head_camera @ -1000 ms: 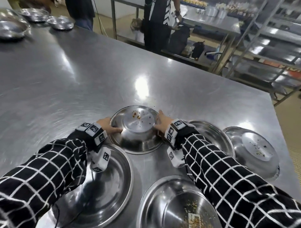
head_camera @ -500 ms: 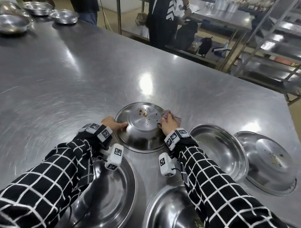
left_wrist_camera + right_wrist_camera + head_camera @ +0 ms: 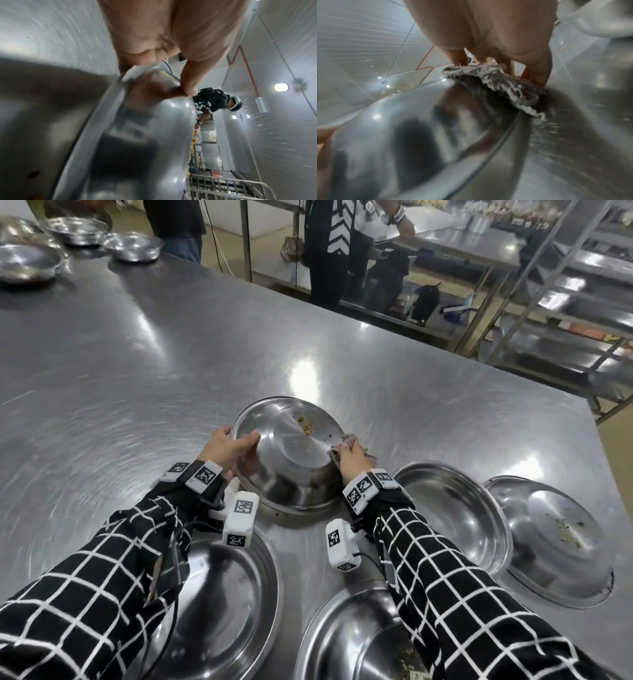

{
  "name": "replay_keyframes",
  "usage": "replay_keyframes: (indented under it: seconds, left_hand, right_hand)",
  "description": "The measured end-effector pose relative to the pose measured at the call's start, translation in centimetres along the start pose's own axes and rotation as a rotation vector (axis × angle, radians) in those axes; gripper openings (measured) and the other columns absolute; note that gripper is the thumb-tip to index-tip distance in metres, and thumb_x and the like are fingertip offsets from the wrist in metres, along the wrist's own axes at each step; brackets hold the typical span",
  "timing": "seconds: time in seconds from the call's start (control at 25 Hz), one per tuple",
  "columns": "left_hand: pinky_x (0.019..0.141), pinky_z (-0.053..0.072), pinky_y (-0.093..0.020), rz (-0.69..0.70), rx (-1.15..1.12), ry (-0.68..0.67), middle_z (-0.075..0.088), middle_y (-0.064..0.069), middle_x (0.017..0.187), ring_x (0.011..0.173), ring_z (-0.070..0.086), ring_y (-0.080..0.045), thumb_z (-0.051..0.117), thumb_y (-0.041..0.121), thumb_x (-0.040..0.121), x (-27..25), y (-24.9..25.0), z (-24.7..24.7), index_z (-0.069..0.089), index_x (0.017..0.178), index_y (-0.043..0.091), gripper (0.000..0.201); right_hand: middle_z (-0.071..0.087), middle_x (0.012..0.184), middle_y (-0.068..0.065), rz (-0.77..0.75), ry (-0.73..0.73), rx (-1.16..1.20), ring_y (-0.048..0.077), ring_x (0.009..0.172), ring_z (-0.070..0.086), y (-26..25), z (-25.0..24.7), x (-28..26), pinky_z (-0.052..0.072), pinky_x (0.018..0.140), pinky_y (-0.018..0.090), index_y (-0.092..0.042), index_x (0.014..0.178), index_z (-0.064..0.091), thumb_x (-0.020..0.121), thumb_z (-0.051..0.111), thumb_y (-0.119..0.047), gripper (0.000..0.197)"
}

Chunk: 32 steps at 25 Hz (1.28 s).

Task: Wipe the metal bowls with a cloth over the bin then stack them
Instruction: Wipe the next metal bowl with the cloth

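An upside-down metal bowl (image 3: 291, 450) with food bits on its base stands tilted on the steel table (image 3: 137, 364); its far rim is raised and its near rim is down. My left hand (image 3: 229, 446) grips its left rim, thumb on the outer wall. In the left wrist view the left hand (image 3: 157, 70) pinches that rim (image 3: 154, 121). My right hand (image 3: 349, 455) holds a grey frayed cloth (image 3: 347, 440) against the right rim. The right wrist view shows the cloth (image 3: 496, 81) pinched under the fingers (image 3: 458, 56) onto the bowl (image 3: 402, 121). No bin is in view.
Several more bowls ring me: one front left (image 3: 222, 594), one front centre (image 3: 349, 638) with scraps, an upright one (image 3: 455, 515) and an inverted dirty one (image 3: 555, 542) to the right. Bowls (image 3: 24, 265) sit far left. People (image 3: 335, 244) stand beyond the table's far edge.
The bowl lay flat upside down; now its far rim is lifted and it tilts toward me. My left hand has closed round the rim, and the cloth has come into sight under my right hand.
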<state>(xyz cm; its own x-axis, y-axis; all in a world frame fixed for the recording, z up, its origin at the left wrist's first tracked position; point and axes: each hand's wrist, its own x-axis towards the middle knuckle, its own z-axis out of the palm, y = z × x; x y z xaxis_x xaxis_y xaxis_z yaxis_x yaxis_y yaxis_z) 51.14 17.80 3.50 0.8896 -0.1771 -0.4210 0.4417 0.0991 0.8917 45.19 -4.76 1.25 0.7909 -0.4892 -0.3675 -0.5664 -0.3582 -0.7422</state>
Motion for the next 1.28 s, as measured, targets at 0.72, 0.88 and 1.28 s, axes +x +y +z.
replay_keyframes:
  seconds: [0.72, 0.88, 1.28]
  left_hand:
    - [0.051, 0.051, -0.025, 0.265, 0.090, -0.310, 0.067, -0.015, 0.100, 0.075, 0.067, -0.021, 0.073, 0.043, 0.077, -16.5, 4.3, 10.0, 0.052, 0.122, 0.001, 0.065]
    - [0.054, 0.053, -0.028, 0.292, 0.158, -0.477, 0.068, -0.012, 0.077, 0.066, 0.069, -0.025, 0.070, 0.042, 0.080, -23.1, 2.5, 17.0, 0.061, 0.099, 0.004, 0.043]
    - [0.058, 0.057, -0.036, 0.116, 0.175, -0.788, 0.067, -0.011, 0.074, 0.062, 0.065, -0.026, 0.069, 0.035, 0.086, -42.3, -11.0, 33.7, 0.060, 0.101, 0.004, 0.036]
  right_hand:
    - [0.046, 0.141, 0.008, -0.171, 0.475, 0.146, 0.026, 0.128, 0.042, 1.6, -18.4, -21.8, 0.030, 0.100, 0.030, -0.023, 0.142, 0.040, 0.102, 0.024, -0.044, 0.049]
    - [0.052, 0.131, 0.001, -0.127, 0.602, 0.228, 0.021, 0.122, 0.046, 7.5, -24.6, -28.4, 0.030, 0.099, 0.027, -0.024, 0.139, 0.045, 0.100, 0.030, -0.047, 0.048]
    - [0.054, 0.132, 0.000, 0.071, 0.889, 0.381, 0.022, 0.123, 0.049, 27.7, -36.9, -48.2, 0.034, 0.108, 0.043, -0.029, 0.136, 0.047, 0.087, 0.038, -0.059, 0.058]
